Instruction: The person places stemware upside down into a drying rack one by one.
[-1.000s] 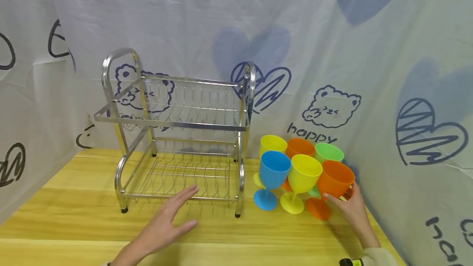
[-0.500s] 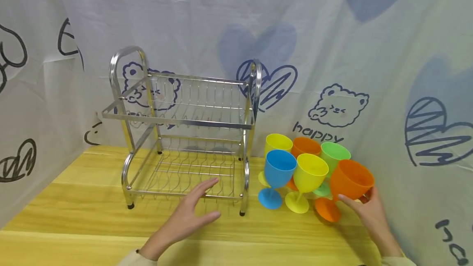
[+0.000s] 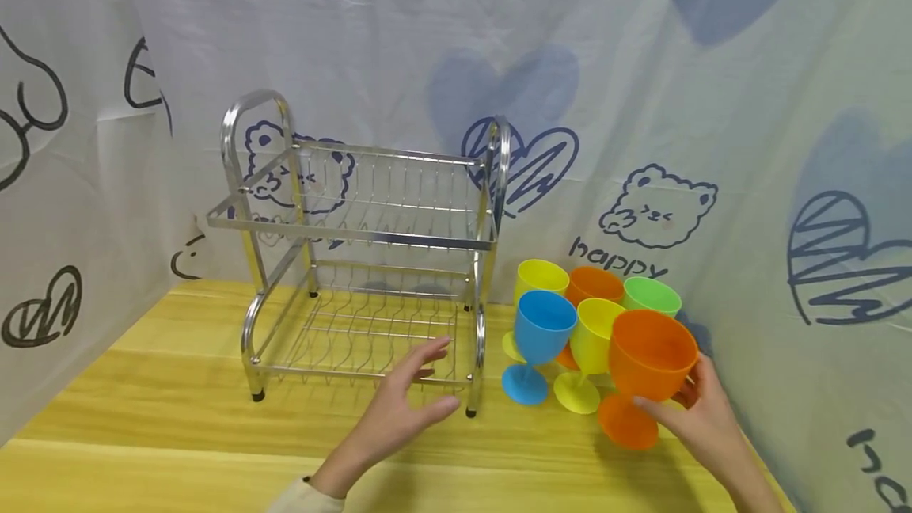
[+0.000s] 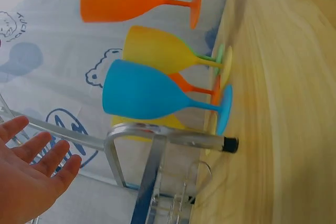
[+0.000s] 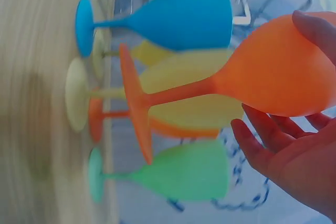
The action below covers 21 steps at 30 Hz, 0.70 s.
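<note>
My right hand [image 3: 701,418] grips an orange goblet [image 5: 283,66] round its bowl, thumb on one side and fingers on the other. In both wrist views the goblet's foot is off the table. Behind it stand a blue goblet [image 3: 545,327], a front yellow goblet [image 3: 593,339], a back yellow goblet [image 3: 541,277], a second orange goblet [image 3: 594,283] and a green goblet [image 3: 651,295]. My left hand [image 3: 399,410] hangs in front of the metal dish rack [image 3: 370,237], fingers relaxed and thumb apart, holding nothing.
The two-tier rack stands on the wooden table [image 3: 178,418], left of the goblets. A printed cloth [image 3: 378,38] hangs behind and along both sides, close to the goblets on the right.
My right hand has lifted the orange goblet off the table and brought it nearer, after tilting it to the right. My left hand has moved to the right in the view.
</note>
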Available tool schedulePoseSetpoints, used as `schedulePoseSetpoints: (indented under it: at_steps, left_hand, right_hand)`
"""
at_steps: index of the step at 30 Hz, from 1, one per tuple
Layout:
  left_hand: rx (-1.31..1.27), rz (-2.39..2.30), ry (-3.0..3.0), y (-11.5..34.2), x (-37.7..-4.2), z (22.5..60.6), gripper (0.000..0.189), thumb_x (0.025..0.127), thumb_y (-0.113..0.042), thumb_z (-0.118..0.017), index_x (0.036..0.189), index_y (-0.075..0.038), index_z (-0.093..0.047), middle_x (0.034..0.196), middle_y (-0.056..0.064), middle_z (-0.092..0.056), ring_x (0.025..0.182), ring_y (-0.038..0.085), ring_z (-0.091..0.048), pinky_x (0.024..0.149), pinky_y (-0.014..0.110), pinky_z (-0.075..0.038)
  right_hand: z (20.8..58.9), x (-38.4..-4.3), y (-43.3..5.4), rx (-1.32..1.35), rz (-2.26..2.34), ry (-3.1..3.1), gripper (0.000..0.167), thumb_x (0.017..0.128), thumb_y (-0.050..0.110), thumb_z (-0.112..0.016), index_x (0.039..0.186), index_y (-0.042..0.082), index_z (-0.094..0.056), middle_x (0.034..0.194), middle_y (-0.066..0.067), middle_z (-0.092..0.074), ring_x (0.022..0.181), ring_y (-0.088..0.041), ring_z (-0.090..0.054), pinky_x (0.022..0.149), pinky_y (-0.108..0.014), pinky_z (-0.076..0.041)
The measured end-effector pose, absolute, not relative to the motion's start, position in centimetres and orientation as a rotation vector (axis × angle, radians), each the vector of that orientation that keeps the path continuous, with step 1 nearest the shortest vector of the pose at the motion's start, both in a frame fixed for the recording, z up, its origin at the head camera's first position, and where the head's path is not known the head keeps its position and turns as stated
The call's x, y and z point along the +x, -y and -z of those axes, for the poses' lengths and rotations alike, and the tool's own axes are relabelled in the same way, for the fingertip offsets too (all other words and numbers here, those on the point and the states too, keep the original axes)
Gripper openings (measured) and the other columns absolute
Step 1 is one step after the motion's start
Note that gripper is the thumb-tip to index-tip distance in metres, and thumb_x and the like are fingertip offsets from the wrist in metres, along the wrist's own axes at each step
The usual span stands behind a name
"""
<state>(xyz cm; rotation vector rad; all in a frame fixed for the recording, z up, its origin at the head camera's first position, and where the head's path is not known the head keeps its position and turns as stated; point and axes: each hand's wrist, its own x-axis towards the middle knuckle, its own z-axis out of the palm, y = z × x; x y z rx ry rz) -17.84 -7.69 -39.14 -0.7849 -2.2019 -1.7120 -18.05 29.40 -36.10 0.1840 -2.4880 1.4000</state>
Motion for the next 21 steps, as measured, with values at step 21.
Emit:
schedulePoseSetpoints:
  at_steps: [21]
  left_hand:
    - [-0.978,1.717,2.148,4.0,-17.0,34.6,0.075,0.079,-0.021,-0.079,0.145,-0.017,-0.043,0.149,-0.001,-0.039,0.129,0.024,-0.043,0.102,0.047,-0.042]
  right_hand:
    - [33.7,-17.0,-22.1,0.702,-1.091,2.584,0.085,0.068,0.020,-0.090,0.139,0.010,-0.042,0.129,-0.005,-0.052,0.104,-0.019,-0.055,0.087,-0.041,-0.052]
